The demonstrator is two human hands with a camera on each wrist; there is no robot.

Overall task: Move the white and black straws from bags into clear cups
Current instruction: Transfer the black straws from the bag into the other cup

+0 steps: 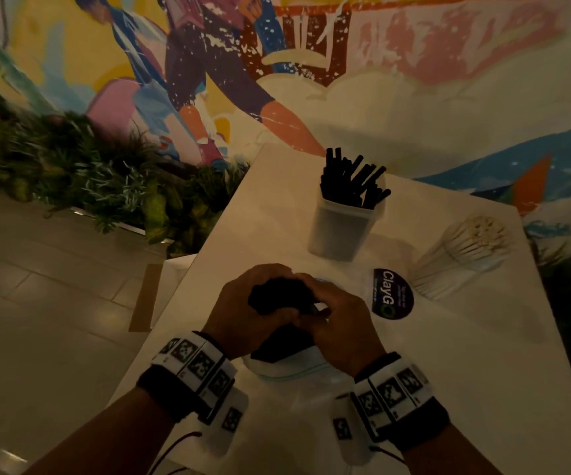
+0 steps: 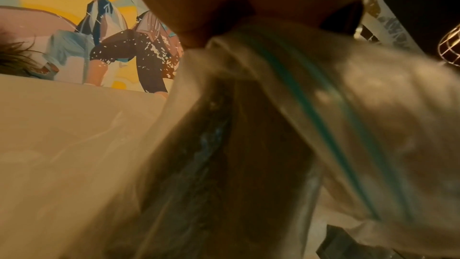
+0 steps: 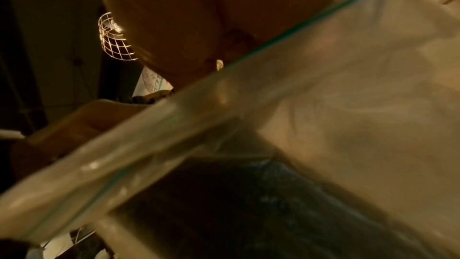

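Note:
Near the table's front, my left hand (image 1: 243, 303) and right hand (image 1: 332, 317) both grip a bundle of black straws (image 1: 277, 298) that sticks up out of a clear zip bag (image 1: 290, 373). The bag's teal zip edge (image 2: 323, 94) and the dark straws inside the bag (image 3: 248, 204) fill both wrist views. Farther back stands a clear cup (image 1: 340, 231) with several black straws (image 1: 352, 181) upright in it. To its right, a second clear cup (image 1: 462, 255) full of white straws leans toward the right.
A round dark ClayGo sticker (image 1: 392, 293) lies on the white table (image 1: 448, 354) just right of my hands. Green plants (image 1: 71, 173) line the floor at left below a painted mural wall. The table's left edge runs close to my left wrist.

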